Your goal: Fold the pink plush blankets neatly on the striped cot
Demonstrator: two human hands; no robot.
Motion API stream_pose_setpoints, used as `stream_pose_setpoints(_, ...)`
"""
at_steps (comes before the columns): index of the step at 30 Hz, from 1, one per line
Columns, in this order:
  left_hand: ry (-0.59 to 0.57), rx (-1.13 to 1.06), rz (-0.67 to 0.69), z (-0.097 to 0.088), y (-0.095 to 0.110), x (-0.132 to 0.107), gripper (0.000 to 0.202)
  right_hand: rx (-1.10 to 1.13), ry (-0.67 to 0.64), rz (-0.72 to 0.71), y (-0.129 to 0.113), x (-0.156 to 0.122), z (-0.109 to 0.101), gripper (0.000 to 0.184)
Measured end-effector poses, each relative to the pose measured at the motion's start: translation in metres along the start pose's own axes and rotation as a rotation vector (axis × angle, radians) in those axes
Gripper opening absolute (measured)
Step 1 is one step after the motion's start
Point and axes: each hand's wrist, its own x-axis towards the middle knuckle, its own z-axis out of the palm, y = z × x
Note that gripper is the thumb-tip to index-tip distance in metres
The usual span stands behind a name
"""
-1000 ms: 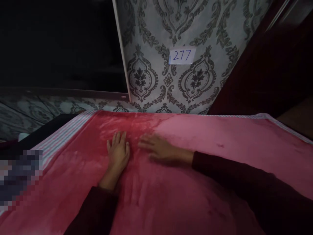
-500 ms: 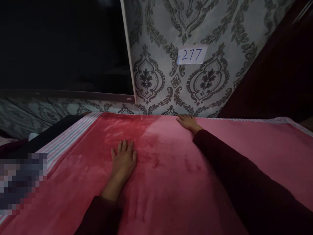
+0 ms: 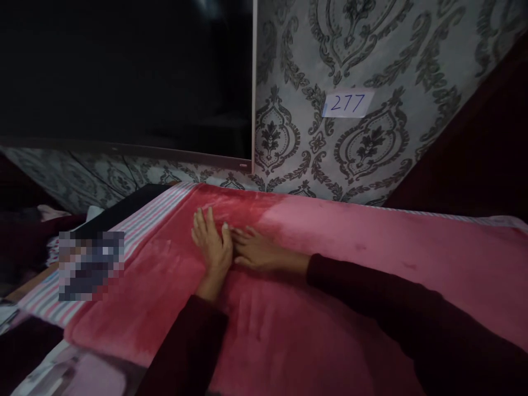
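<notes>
A pink plush blanket (image 3: 330, 330) with a striped border (image 3: 152, 212) along its left side lies spread before me. My left hand (image 3: 212, 242) rests flat on its darker red part, fingers apart and pointing away from me. Close beside it, my right hand (image 3: 258, 250) lies on the pile with its fingers stretched toward the left thumb; whether the two touch I cannot tell. Neither hand grips anything. Brushed streaks show in the nap around them.
A large dark television screen (image 3: 124, 77) hangs at upper left. Patterned wallpaper (image 3: 301, 49) carries a paper label (image 3: 348, 103) reading 277. A dark red panel (image 3: 474, 143) stands at right. A pixelated patch (image 3: 91, 267) covers something on the left border.
My right hand has come from the blanket's far edge, leftward and nearer, to beside my left hand. The left hand has shifted slightly farther forward. The view has turned a little left.
</notes>
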Motion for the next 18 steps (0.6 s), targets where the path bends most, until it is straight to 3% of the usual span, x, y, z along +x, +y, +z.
stream_pose_setpoints(3, 0.047, 0.004, 0.031, 0.0, -0.001, -0.002, 0.064, -0.001, -0.037, 0.01, -0.009, 0.032, 0.013, 0.051)
stream_pose_setpoints(5, 0.026, 0.021, 0.064, 0.002, -0.002, -0.003, 0.064, -0.011, -0.059, 0.128, 0.014, 0.051, 0.014, 0.052)
stream_pose_setpoints(8, -0.044, 0.026, 0.113, 0.007, -0.003, -0.005, 0.063, -0.03, -0.068, 0.346, 0.073, 0.063, 0.004, 0.06)
stream_pose_setpoints(11, -0.111, 0.028, 0.128, 0.01, -0.003, -0.006, 0.061, -0.075, -0.086, 0.591, 0.133, 0.039, -0.014, 0.063)
stream_pose_setpoints(14, -0.181, 0.042, 0.127, 0.012, -0.001, -0.007, 0.06, -0.143, -0.084, 0.824, 0.174, -0.013, -0.036, 0.062)
stream_pose_setpoints(16, -0.226, 0.045, 0.132, 0.012, 0.003, -0.008, 0.06, -0.176, -0.098, 0.947, 0.185, -0.045, -0.05, 0.061)
stream_pose_setpoints(18, -0.264, 0.046, 0.137, 0.012, 0.006, -0.009, 0.06, -0.213, -0.098, 1.058, 0.181, -0.065, -0.059, 0.061)
